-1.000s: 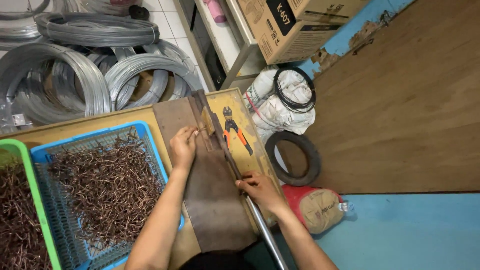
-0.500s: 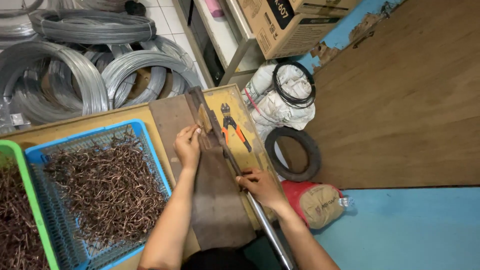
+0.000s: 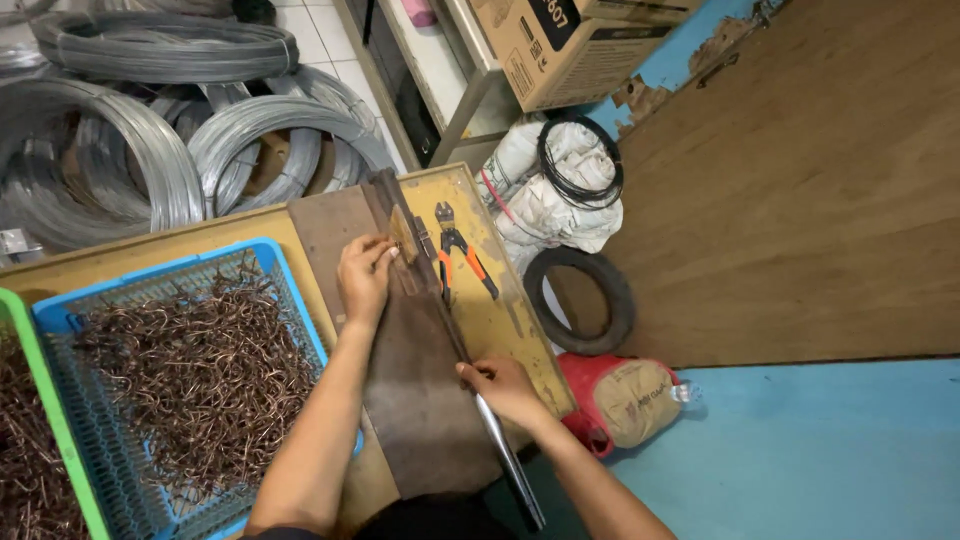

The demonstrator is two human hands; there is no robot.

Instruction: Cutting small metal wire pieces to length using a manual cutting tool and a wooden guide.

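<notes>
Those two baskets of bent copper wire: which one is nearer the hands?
The blue basket, right beside the left hand; the green basket sits beyond it at the picture's left edge.

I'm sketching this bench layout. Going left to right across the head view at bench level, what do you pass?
Green basket → blue basket of bent copper-coloured wire pieces → left hand → orange-handled pliers → black tyre → wooden panel.

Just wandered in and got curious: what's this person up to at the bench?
A person works at a wooden bench. Their left hand presses on a small piece at the top of a dark metal jig, while the right hand grips its long metal lever. Orange-handled pliers lie beside it. A blue basket of bent copper-coloured wire hooks sits to the left.
</notes>
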